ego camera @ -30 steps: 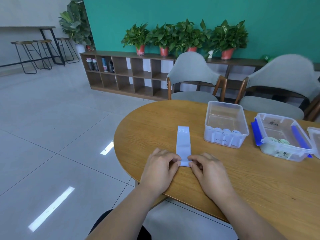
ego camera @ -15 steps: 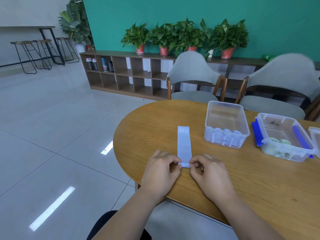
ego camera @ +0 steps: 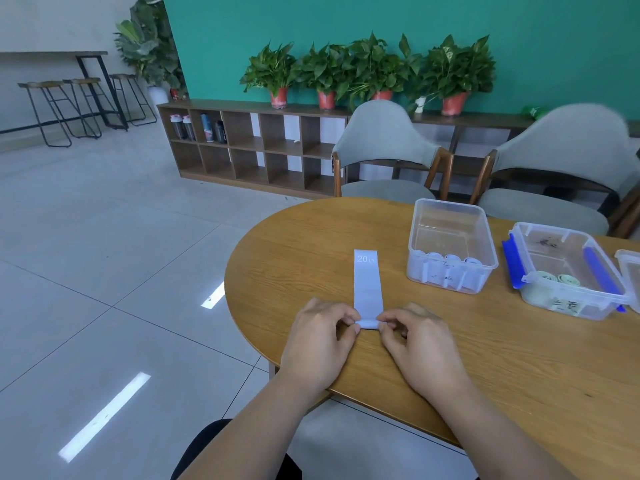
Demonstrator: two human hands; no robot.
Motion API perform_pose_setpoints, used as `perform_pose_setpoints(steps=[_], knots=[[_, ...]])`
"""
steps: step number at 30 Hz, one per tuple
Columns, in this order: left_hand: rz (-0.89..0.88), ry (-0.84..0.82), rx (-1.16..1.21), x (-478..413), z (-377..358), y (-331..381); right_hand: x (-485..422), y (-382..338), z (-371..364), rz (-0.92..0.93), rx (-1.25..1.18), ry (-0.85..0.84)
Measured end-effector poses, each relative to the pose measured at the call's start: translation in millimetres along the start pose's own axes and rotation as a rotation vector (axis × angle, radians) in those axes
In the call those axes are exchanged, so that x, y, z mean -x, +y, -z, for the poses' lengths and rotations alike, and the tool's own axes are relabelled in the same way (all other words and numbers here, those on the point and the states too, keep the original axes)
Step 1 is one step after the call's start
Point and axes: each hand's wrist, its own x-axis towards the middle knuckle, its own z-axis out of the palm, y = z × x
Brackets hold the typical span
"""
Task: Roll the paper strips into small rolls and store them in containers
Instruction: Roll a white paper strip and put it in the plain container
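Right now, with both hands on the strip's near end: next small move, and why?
Probably roll the curl a turn forward, toward the 20 LB end. The left hand and right hand pinch its two sides, yet most of the paper strip lies flat and unrolled on the table.

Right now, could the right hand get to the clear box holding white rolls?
Probably yes: bare table lies between the right hand and the clear box, whose top is open. But that hand is pinching the paper strip.

Paper strip (ego camera: 367,282) on table (ego camera: 519,368), containers (ego camera: 450,244) right.
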Motion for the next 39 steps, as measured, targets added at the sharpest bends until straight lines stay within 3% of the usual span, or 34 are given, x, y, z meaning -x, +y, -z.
perform_pose_setpoints(steps=[7, 39], knots=[[-0.019, -0.001, -0.036, -1.5, -1.8, -1.9, 1.3, -1.3, -1.2, 0.018, 0.09, -0.02], [0.024, 0.002, 0.033, -1.2, 1.0, -0.6, -0.1, -3.3, 2.8, -0.063, -0.011, -0.001]])
